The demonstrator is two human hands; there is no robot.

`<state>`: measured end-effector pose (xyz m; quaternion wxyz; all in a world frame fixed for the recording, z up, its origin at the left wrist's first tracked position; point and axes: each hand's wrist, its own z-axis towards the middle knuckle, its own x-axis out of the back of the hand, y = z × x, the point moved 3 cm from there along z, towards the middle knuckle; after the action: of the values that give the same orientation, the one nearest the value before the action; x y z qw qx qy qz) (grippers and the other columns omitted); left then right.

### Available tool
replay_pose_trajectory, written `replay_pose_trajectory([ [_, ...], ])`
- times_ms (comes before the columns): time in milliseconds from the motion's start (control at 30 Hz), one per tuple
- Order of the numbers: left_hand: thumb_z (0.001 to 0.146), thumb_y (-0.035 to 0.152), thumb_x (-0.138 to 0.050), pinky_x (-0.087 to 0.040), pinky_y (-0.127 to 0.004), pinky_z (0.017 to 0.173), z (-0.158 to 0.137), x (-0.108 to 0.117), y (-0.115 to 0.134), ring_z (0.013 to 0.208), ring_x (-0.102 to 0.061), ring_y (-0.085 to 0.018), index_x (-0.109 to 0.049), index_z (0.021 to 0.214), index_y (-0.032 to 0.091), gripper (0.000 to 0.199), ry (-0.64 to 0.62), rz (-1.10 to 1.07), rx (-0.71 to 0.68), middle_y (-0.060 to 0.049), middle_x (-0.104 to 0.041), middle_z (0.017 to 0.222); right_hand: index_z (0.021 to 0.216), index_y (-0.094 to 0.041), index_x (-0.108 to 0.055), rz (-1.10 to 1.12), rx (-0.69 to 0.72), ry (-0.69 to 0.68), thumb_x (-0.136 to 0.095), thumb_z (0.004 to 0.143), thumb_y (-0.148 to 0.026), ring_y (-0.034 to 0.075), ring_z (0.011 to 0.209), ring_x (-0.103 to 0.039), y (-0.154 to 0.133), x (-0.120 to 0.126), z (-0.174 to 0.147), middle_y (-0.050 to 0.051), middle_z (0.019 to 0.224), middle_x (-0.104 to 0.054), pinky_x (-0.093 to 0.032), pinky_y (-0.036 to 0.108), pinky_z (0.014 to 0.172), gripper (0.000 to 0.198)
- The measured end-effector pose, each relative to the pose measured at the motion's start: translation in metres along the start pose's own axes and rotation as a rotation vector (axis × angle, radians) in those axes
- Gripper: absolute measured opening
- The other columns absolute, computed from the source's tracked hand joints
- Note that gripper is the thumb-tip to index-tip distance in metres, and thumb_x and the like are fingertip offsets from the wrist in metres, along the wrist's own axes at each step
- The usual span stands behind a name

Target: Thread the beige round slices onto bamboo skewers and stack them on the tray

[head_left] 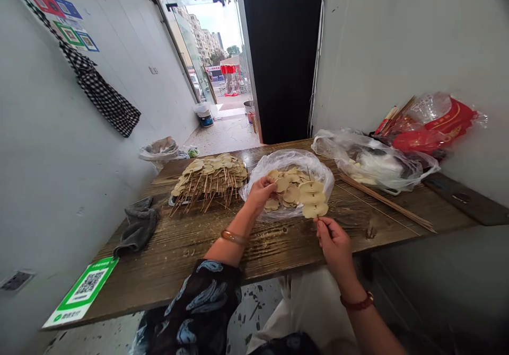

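Observation:
My right hand (334, 239) pinches the lower end of a skewer threaded with several thin pale-yellow slices (313, 198), held upright near the table's front edge. My left hand (263, 192) is closed at the fingertips on a loose pale slice (281, 184), over a container lined with a clear plastic bag (324, 172). More of the same slices (292, 195) lie inside the bag. To the left is a broad pile of loaded skewers (214, 172), their bare stick ends pointing toward me. What food the slices are, I cannot tell.
A bundle of bare sticks (387, 204) lies on the right of the wooden table (191, 246). Behind it are a crumpled plastic bag (374, 161) and red packaging (433, 132). A dark cloth (137, 225) and a green QR-code card (83, 291) are on the left.

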<state>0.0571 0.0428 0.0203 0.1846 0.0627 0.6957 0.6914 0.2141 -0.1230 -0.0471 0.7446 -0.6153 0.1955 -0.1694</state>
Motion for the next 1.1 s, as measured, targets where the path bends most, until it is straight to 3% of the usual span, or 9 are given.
replay_pose_trajectory([
  [200,0.058,0.029,-0.079,-0.054,-0.025,0.055,-0.012,0.014,-0.009,0.06,-0.062,-0.012,-0.059,0.088,0.012,0.04,-0.008,-0.215,0.034,-0.003,-0.065,0.075,0.092,-0.016,-0.069,-0.232,0.01,-0.208,-0.053,0.086,-0.043,0.011,0.051,-0.046,-0.009,0.001,-0.008,-0.001,0.061,-0.054,-0.036,0.021,0.047,0.032],
  [333,0.053,0.027,-0.083,-0.054,-0.023,0.057,-0.015,0.018,-0.012,0.063,-0.063,-0.012,-0.062,0.086,0.01,0.043,0.012,-0.299,0.035,-0.004,-0.067,0.077,0.087,-0.017,-0.071,-0.375,0.087,-0.283,-0.053,0.086,-0.041,0.013,0.055,-0.051,-0.017,0.003,-0.014,0.0,0.06,-0.058,-0.04,0.023,0.053,0.03],
  [567,0.052,0.027,-0.083,-0.054,-0.025,0.057,-0.018,0.023,-0.013,0.056,-0.06,-0.01,-0.06,0.077,0.012,0.037,0.105,-0.371,0.005,-0.001,-0.065,0.067,0.09,-0.018,-0.073,-0.459,0.063,-0.351,-0.055,0.085,-0.042,0.013,0.056,-0.052,-0.008,0.008,-0.013,0.001,0.062,-0.06,-0.041,0.023,0.053,0.03],
  [867,0.056,0.027,-0.079,-0.053,-0.024,0.056,-0.018,0.024,-0.008,0.056,-0.056,-0.009,-0.062,0.076,0.013,0.03,0.166,-0.304,-0.081,0.0,-0.062,0.064,0.091,-0.017,-0.071,-0.433,-0.013,-0.366,-0.056,0.084,-0.043,0.013,0.054,-0.049,-0.009,0.011,-0.014,0.0,0.061,-0.058,-0.039,0.023,0.05,0.031],
  [1100,0.057,0.027,-0.077,-0.052,-0.023,0.056,-0.022,0.023,-0.002,0.056,-0.055,-0.009,-0.062,0.073,0.012,0.026,0.167,-0.242,-0.106,0.001,-0.059,0.062,0.09,-0.017,-0.072,-0.478,0.021,-0.362,-0.054,0.085,-0.043,0.013,0.054,-0.05,-0.017,0.007,-0.014,0.0,0.059,-0.057,-0.04,0.023,0.051,0.032],
])
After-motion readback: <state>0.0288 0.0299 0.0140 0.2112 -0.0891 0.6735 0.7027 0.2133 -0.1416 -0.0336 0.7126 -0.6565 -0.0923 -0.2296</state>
